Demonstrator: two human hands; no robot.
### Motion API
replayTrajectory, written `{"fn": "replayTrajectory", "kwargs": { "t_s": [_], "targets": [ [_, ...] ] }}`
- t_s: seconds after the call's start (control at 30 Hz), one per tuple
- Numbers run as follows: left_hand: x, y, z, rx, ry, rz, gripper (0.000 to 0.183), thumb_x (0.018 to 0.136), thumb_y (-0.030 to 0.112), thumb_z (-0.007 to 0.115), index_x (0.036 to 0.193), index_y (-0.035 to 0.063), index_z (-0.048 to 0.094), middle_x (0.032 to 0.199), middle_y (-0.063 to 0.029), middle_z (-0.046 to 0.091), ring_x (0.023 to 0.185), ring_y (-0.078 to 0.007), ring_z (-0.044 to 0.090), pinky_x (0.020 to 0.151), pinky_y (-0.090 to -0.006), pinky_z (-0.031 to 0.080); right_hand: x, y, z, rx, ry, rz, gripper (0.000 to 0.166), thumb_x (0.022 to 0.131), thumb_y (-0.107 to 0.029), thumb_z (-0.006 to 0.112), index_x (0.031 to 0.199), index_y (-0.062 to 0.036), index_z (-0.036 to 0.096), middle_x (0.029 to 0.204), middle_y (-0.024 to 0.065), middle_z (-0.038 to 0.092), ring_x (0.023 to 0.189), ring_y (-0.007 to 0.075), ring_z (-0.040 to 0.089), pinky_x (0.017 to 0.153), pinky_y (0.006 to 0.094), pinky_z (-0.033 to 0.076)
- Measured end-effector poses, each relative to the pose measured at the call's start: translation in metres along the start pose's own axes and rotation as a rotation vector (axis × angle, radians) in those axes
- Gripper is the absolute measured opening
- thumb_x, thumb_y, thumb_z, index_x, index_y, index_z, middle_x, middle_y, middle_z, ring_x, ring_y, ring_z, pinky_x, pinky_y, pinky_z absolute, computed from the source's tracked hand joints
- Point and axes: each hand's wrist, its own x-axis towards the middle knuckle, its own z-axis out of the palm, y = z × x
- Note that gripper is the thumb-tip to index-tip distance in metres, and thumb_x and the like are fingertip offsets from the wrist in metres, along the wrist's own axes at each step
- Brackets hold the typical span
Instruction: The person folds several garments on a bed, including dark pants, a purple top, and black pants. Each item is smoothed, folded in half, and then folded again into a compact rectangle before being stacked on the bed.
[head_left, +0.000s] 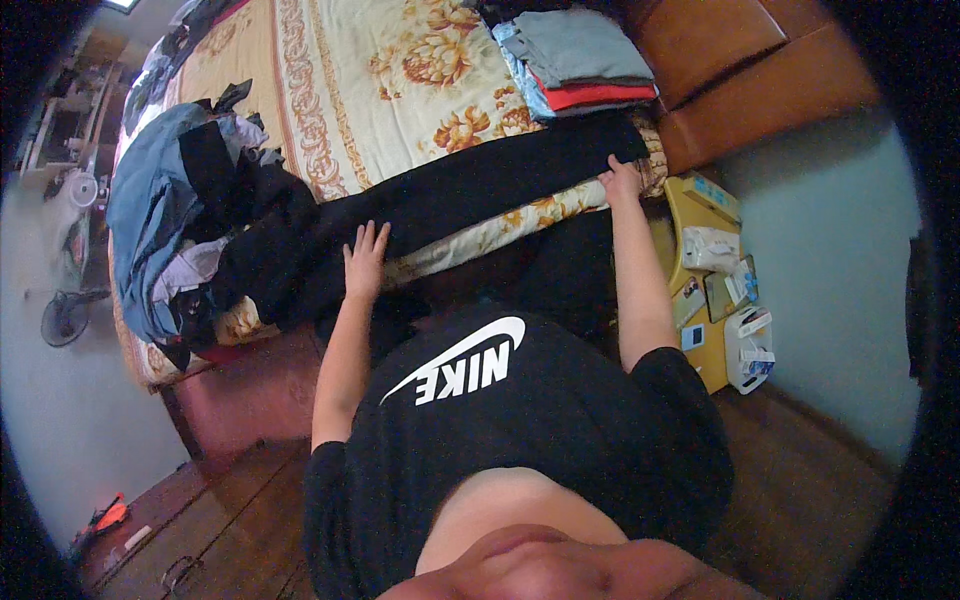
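A long black garment, perhaps trousers, lies stretched across the near side of a bed with a floral cover. My left hand rests flat on its near edge, fingers apart. At the garment's far right end is my right hand, by the lower corner; its fingers are partly hidden, so whether they pinch the cloth cannot be told. The garment's left part runs into a heap of crumpled dark clothes, and where one ends and the other begins is unclear.
Blue denim-like cloth lies in the heap at the left. Folded clothes, grey over red, are stacked at the bed's right end by a brown wooden headboard. A yellow bedside table holds a tissue pack and small items.
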Motion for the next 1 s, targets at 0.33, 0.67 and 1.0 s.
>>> {"fn": "replayTrajectory", "kwargs": {
  "t_s": [0.33, 0.67, 1.0],
  "targets": [
    [-0.037, -0.023, 0.016, -0.136, -0.174, -0.239, 0.08, 0.072, 0.007, 0.059, 0.139, 0.0219, 0.019, 0.146, -0.0068, 0.016, 0.134, -0.0269, 0.016, 0.1, -0.0617, 0.016, 0.045, 0.017, -0.05, 0.009, 0.074, -0.077, 0.026, 0.077, -0.007, 0.063, 0.098, -0.0021, 0.047, 0.072, 0.0092, 0.05, 0.059, 0.0231, 0.047, 0.062, 0.0362, 0.043],
    [-0.099, -0.105, 0.073, -1.774, 0.951, -1.732, 0.064, 0.073, 0.001, 0.057, 0.131, 0.0127, 0.033, 0.126, -0.0133, 0.04, 0.107, -0.0343, 0.047, 0.084, -0.0468, 0.045, -0.148, 0.086, 0.083, -1.213, -0.603, -1.23, 0.036, 0.064, -0.009, 0.063, 0.1, -0.004, 0.057, 0.112, 0.0142, 0.051, 0.109, 0.0318, 0.044, 0.091, 0.0426, 0.035],
    [-0.117, -0.181, 0.004, -1.026, 1.089, -1.217, 0.024, 0.075, 0.013, 0.065, 0.094, -0.001, 0.061, 0.092, -0.0123, 0.063, 0.081, -0.0255, 0.06, 0.071, -0.0362, 0.047, -0.216, 0.177, 0.163, -1.874, -1.152, -1.282, 0.071, 0.077, -0.009, 0.053, 0.139, -0.0204, 0.022, 0.144, 0.016, 0.017, 0.131, 0.0381, 0.017, 0.095, 0.0639, 0.024]
  ]
}}
